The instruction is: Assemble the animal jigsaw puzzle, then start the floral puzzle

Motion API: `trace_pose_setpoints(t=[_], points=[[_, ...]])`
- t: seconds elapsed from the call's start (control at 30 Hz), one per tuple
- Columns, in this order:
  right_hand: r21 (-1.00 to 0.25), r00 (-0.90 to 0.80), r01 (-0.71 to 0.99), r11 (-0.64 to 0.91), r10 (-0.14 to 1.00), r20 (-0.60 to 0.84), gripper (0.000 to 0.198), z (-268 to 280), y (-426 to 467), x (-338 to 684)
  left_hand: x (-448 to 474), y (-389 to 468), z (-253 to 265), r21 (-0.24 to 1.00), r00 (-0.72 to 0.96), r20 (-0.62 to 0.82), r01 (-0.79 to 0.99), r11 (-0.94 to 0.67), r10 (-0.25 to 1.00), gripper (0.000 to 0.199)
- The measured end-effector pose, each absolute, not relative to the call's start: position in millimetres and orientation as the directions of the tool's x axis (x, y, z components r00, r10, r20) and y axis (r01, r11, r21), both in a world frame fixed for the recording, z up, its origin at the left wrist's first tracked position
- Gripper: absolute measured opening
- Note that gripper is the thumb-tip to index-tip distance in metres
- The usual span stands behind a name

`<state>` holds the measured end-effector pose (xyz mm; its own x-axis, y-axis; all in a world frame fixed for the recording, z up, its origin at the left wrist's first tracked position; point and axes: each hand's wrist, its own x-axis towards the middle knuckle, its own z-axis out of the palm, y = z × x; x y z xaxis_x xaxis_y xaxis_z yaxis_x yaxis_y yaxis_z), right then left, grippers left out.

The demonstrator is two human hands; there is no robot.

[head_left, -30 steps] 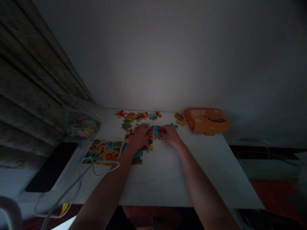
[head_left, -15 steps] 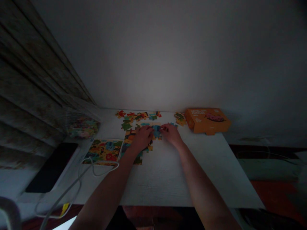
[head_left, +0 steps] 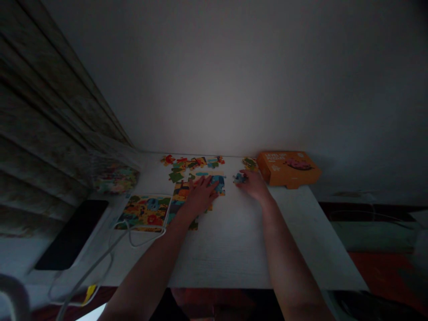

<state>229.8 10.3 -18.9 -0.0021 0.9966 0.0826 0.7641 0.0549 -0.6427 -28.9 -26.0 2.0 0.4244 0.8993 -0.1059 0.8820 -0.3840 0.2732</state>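
My left hand (head_left: pixel 202 195) lies with spread fingers on the partly joined jigsaw puzzle (head_left: pixel 182 191), whose blue elephant part (head_left: pixel 218 183) shows just right of the fingertips. Part of the puzzle is hidden beneath that hand and forearm. To the right, my right hand (head_left: pixel 253 183) has its fingers closed on a blue-grey puzzle piece (head_left: pixel 239 178), apart from the joined section. Loose puzzle pieces (head_left: pixel 177 176) in green, yellow and red lie behind the puzzle. More loose pieces (head_left: pixel 249 163) are just beyond my right hand.
An orange puzzle box (head_left: pixel 289 168) stands at the back right by the wall. Left of the puzzle lies a picture card (head_left: pixel 143 211), crossed by a white cable (head_left: pixel 113 245). A dark tablet-like slab (head_left: pixel 72 234) and a clear bag of colourful pieces (head_left: pixel 115 178) are farther left.
My right hand has moved right, away from the elephant part, and now holds a blue-grey piece. My left hand has flattened, its fingers spread on the puzzle.
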Motion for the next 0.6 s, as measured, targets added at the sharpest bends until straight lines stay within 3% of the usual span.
trace_pose_setpoints(t=[0.2, 0.4, 0.6], points=[[-0.769, -0.023, 0.639, 0.012, 1.000, -0.003, 0.060, -12, 8, 221, -35, -20, 2, 0.264, 0.452, -0.124, 0.873, -0.410, 0.883, 0.050], [-0.913, -0.103, 0.405, -0.050, 0.990, -0.100, 0.039, -8, 9, 213, -37, -20, 5, 0.266, 0.456, -0.122, 0.871, -0.414, 0.881, 0.050], [-0.878, -0.117, 0.479, -0.005, 0.991, -0.069, 0.031, -11, 9, 202, -36, -21, 9, 0.284, 0.465, -0.131, 0.864, -0.416, 0.876, 0.051]])
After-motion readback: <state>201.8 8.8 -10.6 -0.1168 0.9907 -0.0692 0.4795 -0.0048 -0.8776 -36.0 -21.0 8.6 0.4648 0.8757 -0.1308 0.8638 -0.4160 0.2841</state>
